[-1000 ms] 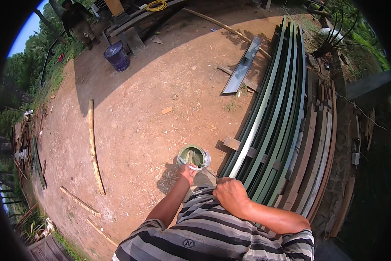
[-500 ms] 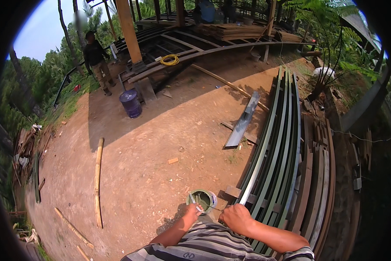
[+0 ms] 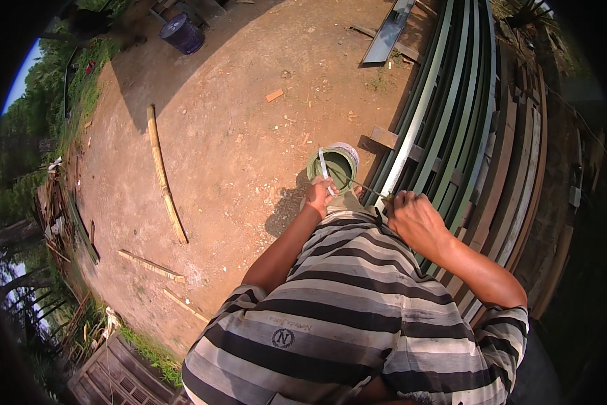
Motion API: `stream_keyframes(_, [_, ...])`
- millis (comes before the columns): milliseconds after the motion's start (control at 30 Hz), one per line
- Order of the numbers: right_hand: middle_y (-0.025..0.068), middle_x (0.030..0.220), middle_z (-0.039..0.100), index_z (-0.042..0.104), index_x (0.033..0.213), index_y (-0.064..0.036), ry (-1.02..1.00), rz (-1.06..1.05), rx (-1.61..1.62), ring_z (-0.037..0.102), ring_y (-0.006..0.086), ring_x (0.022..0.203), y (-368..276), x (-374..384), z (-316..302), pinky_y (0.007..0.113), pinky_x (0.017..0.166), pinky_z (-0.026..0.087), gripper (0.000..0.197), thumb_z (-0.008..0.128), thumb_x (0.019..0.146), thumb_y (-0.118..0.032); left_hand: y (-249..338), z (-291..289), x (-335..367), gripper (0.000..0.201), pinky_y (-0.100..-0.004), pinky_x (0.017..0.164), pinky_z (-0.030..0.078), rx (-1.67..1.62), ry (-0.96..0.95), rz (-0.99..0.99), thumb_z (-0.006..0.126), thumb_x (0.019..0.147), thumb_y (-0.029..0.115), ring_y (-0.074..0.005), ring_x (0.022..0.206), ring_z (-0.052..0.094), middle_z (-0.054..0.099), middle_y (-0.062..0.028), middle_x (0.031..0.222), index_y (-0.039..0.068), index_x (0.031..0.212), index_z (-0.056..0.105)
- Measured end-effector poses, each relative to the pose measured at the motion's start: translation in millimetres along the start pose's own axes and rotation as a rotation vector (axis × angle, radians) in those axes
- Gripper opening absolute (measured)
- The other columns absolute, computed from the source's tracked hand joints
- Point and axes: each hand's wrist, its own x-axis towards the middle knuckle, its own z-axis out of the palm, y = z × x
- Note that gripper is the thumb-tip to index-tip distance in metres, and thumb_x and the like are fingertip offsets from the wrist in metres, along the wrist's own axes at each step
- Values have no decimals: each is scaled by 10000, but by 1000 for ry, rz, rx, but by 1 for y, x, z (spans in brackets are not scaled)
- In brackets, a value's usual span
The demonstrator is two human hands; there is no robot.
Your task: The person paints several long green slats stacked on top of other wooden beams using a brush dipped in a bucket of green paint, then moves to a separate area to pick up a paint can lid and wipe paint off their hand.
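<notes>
- My left grip (image 3: 320,197) was closed on the lower end of a pale strip (image 3: 324,166), near the middle of the frame; I could not tell whether the strip belonged to the bucket.
- My right grip (image 3: 418,219), right of centre, had its fingers curled together round the near end of a thin rod (image 3: 368,189), which slanted up and left to the bucket's opening.
- The bucket (image 3: 313,169), green inside, was just above my left grip, around the middle of the frame.
- A wooden block (image 3: 384,137) lay to its right, beside long green beams (image 3: 454,88) running up to the top edge.
- Brown planks (image 3: 503,177) lay right of those.
- A yellowish pole (image 3: 160,162) lay left of centre on bare ground (image 3: 243,88).
- A purple drum (image 3: 182,35) stood at the upper left, a grey metal channel (image 3: 388,34) at the upper right.
</notes>
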Motion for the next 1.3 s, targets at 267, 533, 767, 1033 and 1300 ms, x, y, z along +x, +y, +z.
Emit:
stream_keyframes(267, [122,708,616,700,919,-84,-105,174,329,649,277,657,38,-5,-17,387,560,499,198,591,754,-91,3,-2,0,53,-280,692,470,29,42,-18,514,928,157,-132,689,573,562,-5,743,120,923,550])
stream_keyframes(533, [143,682,630,697,1064,-122,-119,344,457,655,311,625,43,-26,-2,404,546,505,323,584,765,-78,11,0,12,60,-290,640,452,76,4,-7,480,935,125,-155,684,578,561,-28,753,94,937,531])
stream_keyframes(767, [113,647,650,685,716,-66,-33,415,445,680,273,642,23,-20,-24,363,561,527,124,588,761,-129,16,5,25,54,-273,490,381,89,-57,-7,499,926,140,-181,683,590,555,-35,744,93,934,526])
stream_keyframes(1033, [103,678,656,670,741,-50,-45,404,482,675,263,667,6,-3,-2,360,586,523,118,585,761,-129,16,25,26,58,-270,504,389,129,-8,-21,531,908,170,-174,665,574,556,-23,745,120,936,538])
stream_keyframes(1300, [89,676,663,699,703,-87,-146,372,507,692,239,697,14,-48,-41,335,604,527,121,598,760,-121,12,33,36,67,-276,586,423,184,29,10,557,898,184,-141,651,566,572,-10,758,120,920,559])
